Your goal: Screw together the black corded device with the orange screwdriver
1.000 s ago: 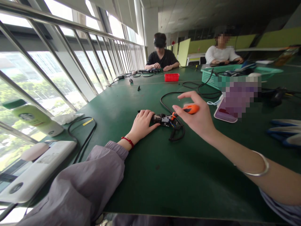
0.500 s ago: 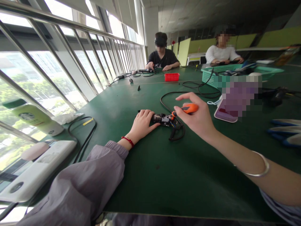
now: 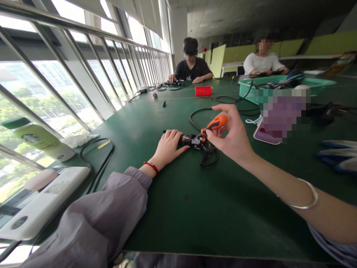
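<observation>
On our green counter (image 3: 178, 208) lies the opened device (image 3: 196, 142); our left hand (image 3: 169, 145) curls around its end, our right hand (image 3: 234, 137) pinches an orange screwdriver (image 3: 216, 123), whose slanted shaft could slip into exposed wires (image 3: 206, 148).

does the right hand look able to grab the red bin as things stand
Probably not: the right hand is holding the orange screwdriver, and the red bin sits well up the table, likely needing a lean. Only a black cable seems to lie between, so the way looks fairly free.
</observation>
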Demonstrator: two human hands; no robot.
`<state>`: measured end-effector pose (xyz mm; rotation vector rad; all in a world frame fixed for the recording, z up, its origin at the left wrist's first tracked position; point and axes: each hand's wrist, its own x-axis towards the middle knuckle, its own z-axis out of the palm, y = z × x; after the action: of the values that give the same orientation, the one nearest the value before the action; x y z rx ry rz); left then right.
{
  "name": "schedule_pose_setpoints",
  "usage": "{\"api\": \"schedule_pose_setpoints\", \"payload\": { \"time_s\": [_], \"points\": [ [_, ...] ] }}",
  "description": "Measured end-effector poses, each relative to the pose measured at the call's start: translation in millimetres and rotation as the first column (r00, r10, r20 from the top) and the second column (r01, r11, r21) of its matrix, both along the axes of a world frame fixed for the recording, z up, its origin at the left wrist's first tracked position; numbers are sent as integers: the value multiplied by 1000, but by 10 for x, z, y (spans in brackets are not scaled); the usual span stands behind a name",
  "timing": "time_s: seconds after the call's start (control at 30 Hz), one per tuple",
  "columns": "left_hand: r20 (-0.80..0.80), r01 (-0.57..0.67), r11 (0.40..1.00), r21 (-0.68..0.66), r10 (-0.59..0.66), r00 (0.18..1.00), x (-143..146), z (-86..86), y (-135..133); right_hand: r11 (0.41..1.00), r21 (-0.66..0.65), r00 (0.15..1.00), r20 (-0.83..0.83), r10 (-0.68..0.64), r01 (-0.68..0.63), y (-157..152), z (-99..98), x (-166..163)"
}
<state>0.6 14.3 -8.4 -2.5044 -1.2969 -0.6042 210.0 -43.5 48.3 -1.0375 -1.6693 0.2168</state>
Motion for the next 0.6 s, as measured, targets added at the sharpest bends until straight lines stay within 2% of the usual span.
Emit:
{"api": "schedule_pose_setpoints", "payload": {
  "time_s": [0.07, 0.17, 0.23, 0.37, 0.47, 0.6],
  "points": [
    [-2, 0, 1000, 2, 0, 1000, 0, -1, 1, 1000, 14, 1000, -12, -16, 17, 7, -4, -3],
    [-7, -2, 1000, 3, 2, 1000, -2, -3, 3, 995, -45, 996, 30, -85, 86, -4, 10, -7],
    [-5, -2, 1000, 4, 2, 1000, -3, -5, 4, 994, -70, 995, 51, -83, 86, -9, 14, -8],
    [9, 3, 1000, 0, -3, 1000, -4, -4, 4, 999, 39, 1000, -18, -18, 19, 26, -18, -1],
    [13, 5, 1000, -2, -5, 1000, -3, -1, 3, 996, 79, 998, -46, -36, 40, 49, -29, 7],
    [8, 4, 1000, 1, -4, 1000, -4, -5, 4, 996, -17, 996, 34, -88, 88, 6, 16, -1]
  ]
}}
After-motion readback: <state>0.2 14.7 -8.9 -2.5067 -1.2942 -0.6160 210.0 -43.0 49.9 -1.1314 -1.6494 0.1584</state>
